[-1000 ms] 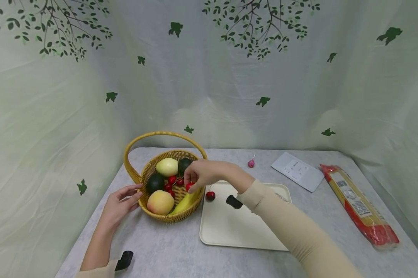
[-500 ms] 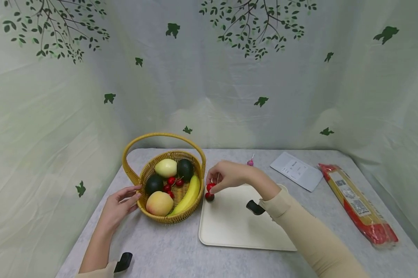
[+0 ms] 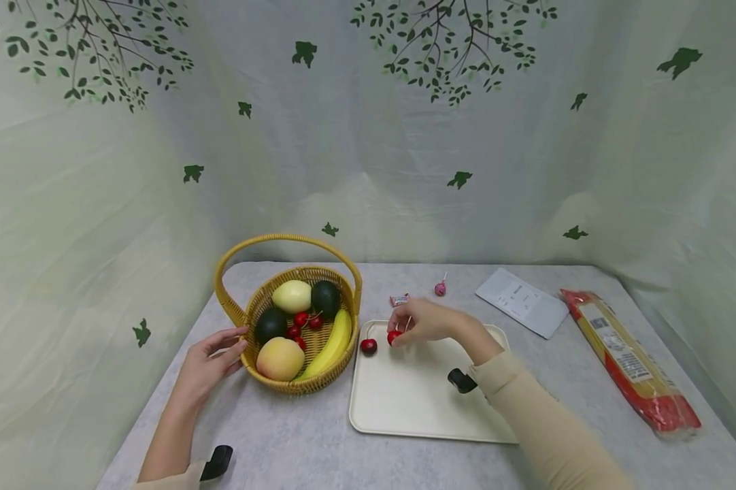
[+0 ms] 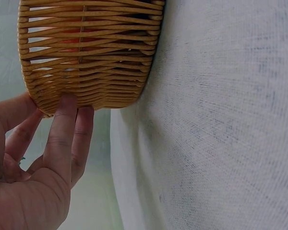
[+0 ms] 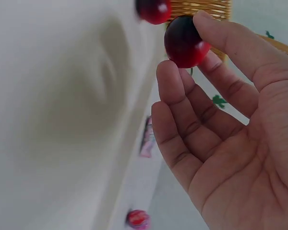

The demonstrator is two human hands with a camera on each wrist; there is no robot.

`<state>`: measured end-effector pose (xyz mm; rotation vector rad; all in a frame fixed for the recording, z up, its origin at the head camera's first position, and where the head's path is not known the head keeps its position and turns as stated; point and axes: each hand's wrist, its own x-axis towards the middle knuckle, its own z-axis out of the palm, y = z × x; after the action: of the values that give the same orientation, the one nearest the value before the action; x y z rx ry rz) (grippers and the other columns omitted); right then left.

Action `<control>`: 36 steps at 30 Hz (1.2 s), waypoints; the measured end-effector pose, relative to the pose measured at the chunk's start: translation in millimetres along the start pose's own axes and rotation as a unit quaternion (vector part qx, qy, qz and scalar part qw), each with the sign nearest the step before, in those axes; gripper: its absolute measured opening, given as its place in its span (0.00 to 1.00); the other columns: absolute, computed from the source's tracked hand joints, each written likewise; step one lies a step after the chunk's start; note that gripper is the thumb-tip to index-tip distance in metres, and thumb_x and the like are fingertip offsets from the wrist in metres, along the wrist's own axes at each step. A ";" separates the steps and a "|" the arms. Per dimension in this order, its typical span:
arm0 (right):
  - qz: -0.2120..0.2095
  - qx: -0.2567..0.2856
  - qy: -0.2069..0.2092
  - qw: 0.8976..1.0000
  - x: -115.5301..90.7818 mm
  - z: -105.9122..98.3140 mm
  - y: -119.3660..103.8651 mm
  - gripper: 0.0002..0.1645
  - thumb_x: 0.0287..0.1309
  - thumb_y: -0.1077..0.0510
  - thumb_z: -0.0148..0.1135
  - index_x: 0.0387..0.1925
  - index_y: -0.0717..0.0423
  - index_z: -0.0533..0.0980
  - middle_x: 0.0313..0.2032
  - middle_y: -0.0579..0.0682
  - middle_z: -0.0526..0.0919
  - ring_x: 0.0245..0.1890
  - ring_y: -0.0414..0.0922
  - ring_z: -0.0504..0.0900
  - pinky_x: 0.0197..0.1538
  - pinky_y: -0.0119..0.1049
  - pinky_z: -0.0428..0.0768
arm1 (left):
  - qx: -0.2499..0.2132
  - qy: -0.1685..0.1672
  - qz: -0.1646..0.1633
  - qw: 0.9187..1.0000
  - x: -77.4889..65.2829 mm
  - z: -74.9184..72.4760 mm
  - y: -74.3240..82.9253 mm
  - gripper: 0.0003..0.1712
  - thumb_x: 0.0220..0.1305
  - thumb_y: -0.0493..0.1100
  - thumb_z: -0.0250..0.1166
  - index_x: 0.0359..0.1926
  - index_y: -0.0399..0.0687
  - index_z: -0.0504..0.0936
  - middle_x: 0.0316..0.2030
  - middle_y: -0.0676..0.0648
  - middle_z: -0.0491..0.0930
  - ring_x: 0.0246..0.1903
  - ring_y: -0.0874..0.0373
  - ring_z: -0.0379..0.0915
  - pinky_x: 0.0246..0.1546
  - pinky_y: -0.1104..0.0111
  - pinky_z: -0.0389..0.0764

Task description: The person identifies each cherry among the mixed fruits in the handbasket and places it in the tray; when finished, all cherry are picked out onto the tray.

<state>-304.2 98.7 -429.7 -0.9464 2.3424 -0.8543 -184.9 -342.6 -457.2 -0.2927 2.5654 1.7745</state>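
My right hand (image 3: 422, 321) pinches a dark red cherry (image 5: 186, 43) between thumb and fingers, low over the far left part of a cream tray (image 3: 429, 408). A second cherry (image 3: 369, 347) lies on the tray to its left. Fairly straight fingers of my left hand (image 3: 211, 361) touch the left side of a wicker basket (image 4: 91, 62) with an arched handle. In the basket are a yellow-green lemon-like fruit (image 3: 292, 297), two dark green avocado-like fruits (image 3: 326, 298), a peach (image 3: 280, 359), a banana (image 3: 329, 350) and several red cherries (image 3: 294, 332).
Behind the tray lie a small wrapped candy (image 3: 399, 300) and a pink lollipop (image 3: 440, 288). A white printed packet (image 3: 522, 302) sits at the back right. Beside it is a long red and yellow noodle pack (image 3: 631, 361). A pale curtain (image 3: 368, 156) surrounds the table.
My right hand has carried the cherry from over the basket to the right, past the other cherry, above the tray. The small candy has come into sight. My left hand stays at the basket.
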 end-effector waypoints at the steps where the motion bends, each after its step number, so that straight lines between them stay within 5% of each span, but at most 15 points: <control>1: 0.001 0.007 0.002 1.000 0.3 2.5 3.8 0.10 0.65 0.54 0.77 0.44 0.50 0.85 0.34 0.44 0.86 0.35 0.39 0.82 0.40 0.31 0.79 | -0.001 0.000 0.001 1.000 0.2 0.2 -0.4 0.31 0.78 0.47 0.68 0.74 0.38 0.75 0.52 0.56 0.80 0.46 0.75 0.81 0.48 0.73 0.89; 36: 0.010 0.017 0.012 1.000 24.3 26.9 25.1 0.11 0.64 0.50 0.79 0.40 0.50 0.85 0.29 0.42 0.80 0.31 0.36 0.73 0.36 0.28 0.70 | -0.006 -0.002 0.008 1.000 -1.1 1.0 2.5 0.30 0.78 0.47 0.67 0.73 0.36 0.75 0.50 0.60 0.80 0.47 0.74 0.82 0.46 0.74 0.89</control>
<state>-314.6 85.1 -470.4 -0.9012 2.3451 -0.8993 -184.3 -340.7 -455.1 -0.2703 2.5633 1.7938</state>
